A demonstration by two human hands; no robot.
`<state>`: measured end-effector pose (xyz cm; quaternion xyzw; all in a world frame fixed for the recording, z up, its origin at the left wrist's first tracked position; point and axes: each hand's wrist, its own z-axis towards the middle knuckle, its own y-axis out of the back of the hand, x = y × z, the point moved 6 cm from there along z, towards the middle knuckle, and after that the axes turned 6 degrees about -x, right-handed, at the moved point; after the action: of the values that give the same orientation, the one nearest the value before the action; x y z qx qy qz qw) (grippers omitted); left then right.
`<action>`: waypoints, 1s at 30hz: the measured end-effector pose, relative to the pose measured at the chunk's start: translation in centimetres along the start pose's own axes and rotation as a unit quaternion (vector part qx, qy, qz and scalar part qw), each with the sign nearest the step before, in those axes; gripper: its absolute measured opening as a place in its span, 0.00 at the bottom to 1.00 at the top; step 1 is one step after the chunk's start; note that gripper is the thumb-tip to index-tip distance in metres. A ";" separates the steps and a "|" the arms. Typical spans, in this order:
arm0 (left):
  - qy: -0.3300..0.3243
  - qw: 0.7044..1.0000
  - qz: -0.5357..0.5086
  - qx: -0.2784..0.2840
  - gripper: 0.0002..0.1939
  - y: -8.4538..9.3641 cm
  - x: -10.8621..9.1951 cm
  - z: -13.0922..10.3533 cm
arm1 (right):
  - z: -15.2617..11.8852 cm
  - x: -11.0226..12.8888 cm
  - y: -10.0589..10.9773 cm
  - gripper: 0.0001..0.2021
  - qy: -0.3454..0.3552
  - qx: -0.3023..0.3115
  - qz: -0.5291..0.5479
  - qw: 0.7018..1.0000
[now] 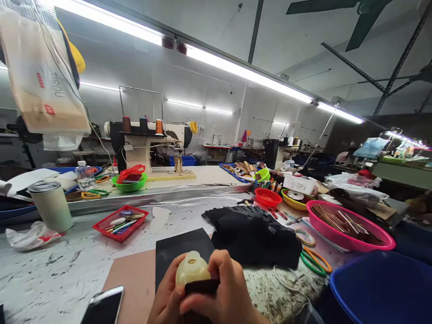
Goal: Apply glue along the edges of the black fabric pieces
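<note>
At the near edge of the table, my left hand point(168, 288) is closed around a pale yellow, rounded bottle point(192, 271) with a short neck and an opening on top. My right hand point(231, 288) is closed, its thumb and bent fingers gripping a dark brown strip point(201, 286) against the bottle's near side. The left thumb also touches the strip's left end. The lower part of the bottle is hidden by my hands. Beneath them lie a black sheet point(182, 240) and a brownish-pink sheet point(130, 281).
A phone point(103, 306) lies at the near left, behind it a red basket point(121, 222) of pens. Black fabric pieces point(249, 234) are piled ahead right. Scissors point(315, 261), a pink basin point(351, 225) and a blue bin point(384, 288) stand right. A sewing machine point(141, 153) is behind.
</note>
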<state>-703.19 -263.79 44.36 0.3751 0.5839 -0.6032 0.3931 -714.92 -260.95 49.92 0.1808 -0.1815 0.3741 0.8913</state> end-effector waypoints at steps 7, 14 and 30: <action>0.018 1.000 0.007 -0.011 0.37 0.7 -0.1 0.2 | -1.4 -2.7 -0.8 0.31 -0.120 0.116 0.048 0.985; 0.039 0.999 0.002 -0.029 0.42 1.1 -1.1 0.8 | -0.5 -2.0 1.4 0.31 0.037 0.135 0.115 0.983; 0.073 0.997 -0.034 0.017 0.35 1.7 0.0 1.3 | 0.1 -2.3 0.5 0.30 0.173 0.048 0.042 0.983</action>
<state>-701.65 -265.05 43.74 0.4046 0.6128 -0.5974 0.3224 -716.83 -262.09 49.03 0.1479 -0.0139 0.4449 0.8832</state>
